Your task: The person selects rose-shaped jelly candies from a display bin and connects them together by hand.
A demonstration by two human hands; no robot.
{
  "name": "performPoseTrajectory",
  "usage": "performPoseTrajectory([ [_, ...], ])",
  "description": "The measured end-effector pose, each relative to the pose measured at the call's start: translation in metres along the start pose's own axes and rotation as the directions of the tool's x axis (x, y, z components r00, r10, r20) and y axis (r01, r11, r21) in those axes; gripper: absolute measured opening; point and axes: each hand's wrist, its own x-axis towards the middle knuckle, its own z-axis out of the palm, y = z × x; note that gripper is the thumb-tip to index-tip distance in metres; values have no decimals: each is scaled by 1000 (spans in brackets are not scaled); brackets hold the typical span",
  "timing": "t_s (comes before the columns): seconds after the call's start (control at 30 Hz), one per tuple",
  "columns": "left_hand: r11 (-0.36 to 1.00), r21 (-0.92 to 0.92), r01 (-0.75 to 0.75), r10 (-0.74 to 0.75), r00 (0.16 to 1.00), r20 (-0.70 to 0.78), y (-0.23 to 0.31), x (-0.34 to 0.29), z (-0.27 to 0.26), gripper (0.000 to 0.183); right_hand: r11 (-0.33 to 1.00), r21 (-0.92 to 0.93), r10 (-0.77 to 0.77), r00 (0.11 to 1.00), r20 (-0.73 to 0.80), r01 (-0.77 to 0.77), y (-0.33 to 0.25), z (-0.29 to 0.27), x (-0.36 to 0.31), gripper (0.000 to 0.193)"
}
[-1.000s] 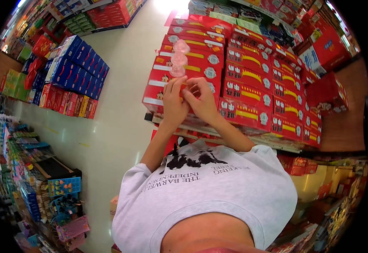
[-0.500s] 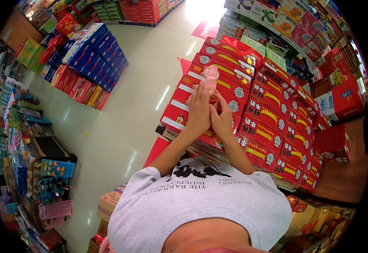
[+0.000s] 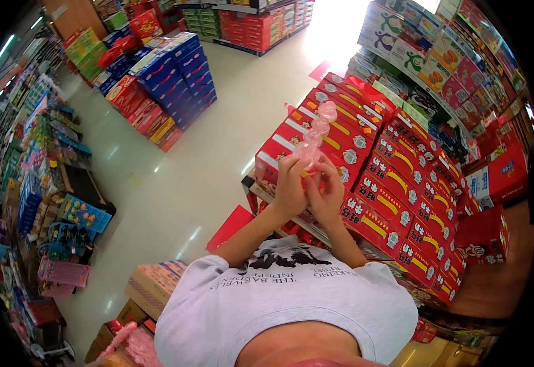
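A translucent pink plastic bag (image 3: 317,131), bunched into several bulging sections, stretches away from my hands over the red cartons (image 3: 340,131). My left hand (image 3: 291,182) is closed around its near end, fingers bent. Pressed close beside it, my right hand (image 3: 327,189) pinches the same end with thumb and fingers. The very end of the plastic is hidden between my palms. Both hands are above the near left corner of the carton stack, close to my chest.
Stacked red cartons fill the right side on a low stand (image 3: 261,189). Blue boxes (image 3: 178,79) form a pile across the aisle (image 3: 151,171). Shelves with hanging goods (image 3: 65,269) line the left. An open cardboard box (image 3: 151,284) and more pink plastic (image 3: 138,345) are at lower left.
More of the pink plastic now shows beyond my fingers, as a longer bulging strand. My hands have drawn slightly nearer and their fingers have bent. The view has shifted, placing the scene differently.
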Motion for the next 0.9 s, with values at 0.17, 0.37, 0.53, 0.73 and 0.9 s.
performPoseTrajectory([
  [0.17, 937, -33, 347, -349, 934, -82, 44, -62, -56, 59, 962, 270, 0, 991, 137, -37, -35, 22, -54, 40],
  [0.37, 852, 239, 466, -426, 882, -202, 100, -138, -107, 64, 994, 91, 11, 881, 473, -62, -54, 30, -121, 47],
  [0.53, 724, 334, 604, -546, 797, -258, 157, -184, -143, 68, 984, 82, 63, 740, 670, -158, -75, 34, -175, 43],
  [0.73, 663, 256, 704, -648, 710, -275, 192, -244, -166, 59, 950, 85, 105, 566, 818, -300, -87, 34, -227, 41],
  [0.9, 531, 295, 794, -719, 607, -339, 228, -240, -181, 51, 962, 111, -14, 360, 933, -251, -81, 44, -231, 39],
])
